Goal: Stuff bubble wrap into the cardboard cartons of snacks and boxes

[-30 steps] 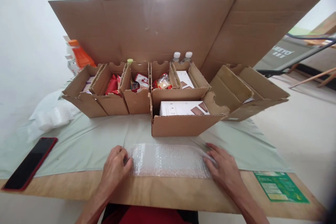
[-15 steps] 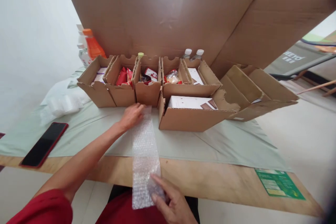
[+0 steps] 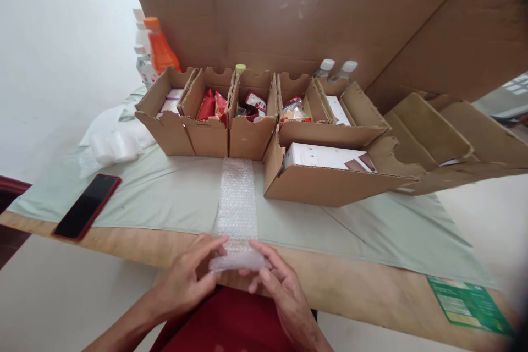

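Observation:
A strip of clear bubble wrap (image 3: 237,195) lies lengthwise over the cloth, from the boxes to the table's near edge. Its near end is folded up into a short, blurred bundle between my hands; whether something is inside cannot be made out. My left hand (image 3: 192,272) has its thumb and fingers about the bundle's left end. At the right end, my right hand (image 3: 280,286) grips it between thumb and fingers, some of them hidden behind the plastic. Just beyond the strip stands a row of cardboard boxes (image 3: 252,140) with red packets and other packages inside.
An open cardboard box (image 3: 330,190) with a white carton (image 3: 330,157) stands right of the strip. A phone (image 3: 86,206) and bubble-wrapped bundles (image 3: 115,146) are at left. Bottles, including an orange one (image 3: 163,52), stand behind the boxes. A green sheet (image 3: 468,302) lies at the right edge.
My left hand has come back from the strip's far end to its near end. The near end is now folded up between both hands. The view has tilted down.

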Demonstrator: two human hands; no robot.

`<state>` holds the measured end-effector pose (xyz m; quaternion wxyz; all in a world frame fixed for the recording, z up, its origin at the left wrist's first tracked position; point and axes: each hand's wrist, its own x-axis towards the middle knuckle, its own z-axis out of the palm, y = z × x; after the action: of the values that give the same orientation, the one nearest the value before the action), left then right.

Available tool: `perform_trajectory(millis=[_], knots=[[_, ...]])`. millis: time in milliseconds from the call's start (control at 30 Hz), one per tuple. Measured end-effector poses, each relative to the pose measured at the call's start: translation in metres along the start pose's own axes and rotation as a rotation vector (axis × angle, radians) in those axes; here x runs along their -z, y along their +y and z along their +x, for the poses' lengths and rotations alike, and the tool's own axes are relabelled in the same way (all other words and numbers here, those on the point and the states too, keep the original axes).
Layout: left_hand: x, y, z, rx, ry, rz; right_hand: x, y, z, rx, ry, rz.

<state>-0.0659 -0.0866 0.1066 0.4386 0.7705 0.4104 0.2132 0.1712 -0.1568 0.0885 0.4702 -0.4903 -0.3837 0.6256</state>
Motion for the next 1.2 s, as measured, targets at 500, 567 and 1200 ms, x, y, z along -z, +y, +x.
perform_trajectory(millis=[500,567,1200], knots=[[-0.034,-0.022,0.045,-0.112,0.399,0.557,0.014,0.016,0.028,0.766,0.093,-1.362],[-0.031,-0.013,0.036,-0.169,0.442,0.522,0.016,0.015,0.031,0.808,0.090,-1.339],[-0.042,-0.008,0.026,-0.181,0.437,0.429,0.018,0.002,0.025,0.784,0.093,-1.339]])
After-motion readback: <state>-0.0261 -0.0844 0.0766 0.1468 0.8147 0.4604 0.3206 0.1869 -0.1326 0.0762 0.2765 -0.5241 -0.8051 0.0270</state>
